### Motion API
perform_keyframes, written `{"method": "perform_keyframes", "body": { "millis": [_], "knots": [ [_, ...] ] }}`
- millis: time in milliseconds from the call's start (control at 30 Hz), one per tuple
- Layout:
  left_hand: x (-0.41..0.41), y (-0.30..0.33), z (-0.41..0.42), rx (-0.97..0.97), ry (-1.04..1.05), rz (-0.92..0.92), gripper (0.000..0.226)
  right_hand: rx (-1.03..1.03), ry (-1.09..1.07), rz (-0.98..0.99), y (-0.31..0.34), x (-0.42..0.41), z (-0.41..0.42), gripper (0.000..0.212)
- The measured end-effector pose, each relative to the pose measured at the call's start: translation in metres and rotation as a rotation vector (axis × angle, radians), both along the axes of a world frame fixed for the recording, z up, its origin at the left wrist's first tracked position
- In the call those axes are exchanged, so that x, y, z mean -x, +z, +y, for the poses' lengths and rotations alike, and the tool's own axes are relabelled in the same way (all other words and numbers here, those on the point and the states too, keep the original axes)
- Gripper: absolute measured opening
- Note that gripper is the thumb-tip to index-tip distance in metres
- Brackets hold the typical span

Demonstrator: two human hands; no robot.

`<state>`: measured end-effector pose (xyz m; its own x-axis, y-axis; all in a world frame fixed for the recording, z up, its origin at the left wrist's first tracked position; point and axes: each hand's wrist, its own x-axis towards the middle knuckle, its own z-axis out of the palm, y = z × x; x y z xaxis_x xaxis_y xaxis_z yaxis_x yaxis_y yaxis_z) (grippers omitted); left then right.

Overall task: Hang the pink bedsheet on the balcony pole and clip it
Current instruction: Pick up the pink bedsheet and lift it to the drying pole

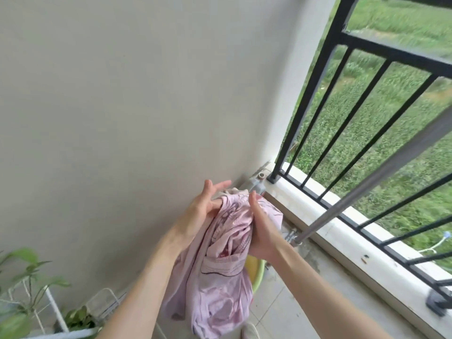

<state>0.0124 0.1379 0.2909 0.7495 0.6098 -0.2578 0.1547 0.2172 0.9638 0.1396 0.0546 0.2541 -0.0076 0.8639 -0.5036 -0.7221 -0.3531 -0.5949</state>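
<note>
The right hand (263, 231) is curled round the bunched top of the sheet (220, 265), thumb up and fingers wrapped behind the cloth, so it carries most of the weight. The left hand (203, 209) lies against the left side of the same bundle with its fingers straight and spread, two of them pointing up and away from the cloth; it seems to be feeling for an edge, not gripping (whether its thumb pinches a fold I cannot tell, since the cloth hides it).

The sheet is a pink, patterned wad held up in front of the chest, its lower part hanging loose down between the forearms. None of it is on the pole (367, 189) yet. That grey pole runs from a fitting near the floor, just right of the right hand, up and away to the far right, in front of the black railing (342, 106).

So the step in hand is, I judge, sorting the bundle out before hanging. The next move calls for finding a long edge or a corner, shaking the wad open, then lifting it right and over the pole so that it drapes evenly on both sides. No clips show here, so they must be fetched afterwards.

Near left stands a leafy plant (22, 289) on a white rack (51, 307), and a green-yellow basin (256, 272) peeps out behind the sheet.
</note>
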Motion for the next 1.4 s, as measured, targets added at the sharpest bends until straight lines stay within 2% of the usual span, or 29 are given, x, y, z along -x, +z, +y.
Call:
{"method": "perform_keyframes", "body": {
  "millis": [100, 233, 367, 433, 500, 567, 600, 633, 667, 700, 767, 833, 867, 933, 967, 1033, 1067, 1167, 1233, 1300, 1400],
  "knots": [
    [-0.004, 0.015, 0.001, -0.041, -0.005, 0.005, 0.063, -0.060, -0.002, -0.093, 0.018, 0.002, 0.001, 0.072],
    [-0.005, 0.038, 0.008, -0.185, 0.026, 0.017, 0.057, -0.176, 0.032, -0.187, 0.037, -0.008, 0.001, 0.065],
    [0.003, 0.051, 0.015, -0.173, 0.285, -0.052, 0.034, -0.215, -0.082, -0.304, 0.054, -0.022, 0.004, 0.059],
    [0.011, 0.044, 0.023, -0.255, 0.395, 0.064, 0.027, -0.199, -0.126, -0.321, 0.061, -0.028, 0.009, 0.072],
    [0.018, 0.038, 0.022, -0.285, 0.365, 0.253, 0.042, -0.246, -0.152, -0.336, 0.065, -0.035, 0.012, 0.069],
    [0.022, 0.034, 0.016, -0.184, 0.254, 0.412, 0.073, -0.282, -0.175, -0.349, 0.074, -0.039, 0.013, 0.056],
    [0.023, 0.036, 0.011, -0.137, 0.219, 0.463, 0.081, -0.281, -0.170, -0.334, 0.074, -0.041, 0.015, 0.050],
    [0.024, 0.035, 0.006, -0.118, 0.187, 0.491, 0.082, -0.252, -0.174, -0.323, 0.076, -0.042, 0.015, 0.050],
    [0.024, 0.035, 0.002, -0.100, 0.160, 0.494, 0.082, -0.231, -0.160, -0.316, 0.075, -0.043, 0.016, 0.058],
    [0.023, 0.038, -0.001, -0.060, 0.153, 0.484, 0.085, -0.214, -0.141, -0.308, 0.075, -0.043, 0.017, 0.069],
    [0.025, 0.041, -0.003, 0.100, 0.164, 0.420, 0.095, -0.231, -0.135, -0.315, 0.076, -0.044, 0.019, 0.072],
    [0.024, 0.049, -0.003, 0.230, 0.182, 0.313, 0.076, -0.233, -0.097, -0.324, 0.077, -0.046, 0.023, 0.082],
    [0.024, 0.052, -0.001, 0.235, 0.168, 0.322, 0.069, -0.223, -0.098, -0.352, 0.074, -0.048, 0.026, 0.088],
    [0.023, 0.053, -0.001, 0.122, 0.135, 0.381, 0.056, -0.237, -0.107, -0.362, 0.075, -0.051, 0.029, 0.082],
    [0.022, 0.053, -0.003, 0.034, 0.119, 0.380, 0.046, -0.242, -0.108, -0.344, 0.077, -0.050, 0.030, 0.077],
    [0.023, 0.049, -0.008, -0.068, 0.111, 0.312, 0.034, -0.163, -0.116, -0.435, 0.077, -0.055, 0.037, 0.084],
    [0.024, 0.051, -0.011, -0.034, 0.151, 0.259, 0.027, -0.128, -0.135, -0.478, 0.078, -0.057, 0.040, 0.087],
    [0.025, 0.061, -0.008, 0.110, 0.367, 0.107, 0.013, -0.158, -0.145, -0.351, 0.080, -0.061, 0.047, 0.084],
    [0.023, 0.077, -0.004, 0.135, 0.450, -0.028, 0.015, -0.093, -0.117, -0.354, 0.077, -0.062, 0.052, 0.099],
    [0.018, 0.097, -0.003, 0.130, 0.445, -0.142, 0.017, -0.067, -0.069, -0.370, 0.078, -0.057, 0.053, 0.114],
    [0.009, 0.125, -0.002, 0.057, 0.377, -0.166, 0.014, -0.105, 0.006, -0.386, 0.093, -0.049, 0.053, 0.110]
  ]
}}
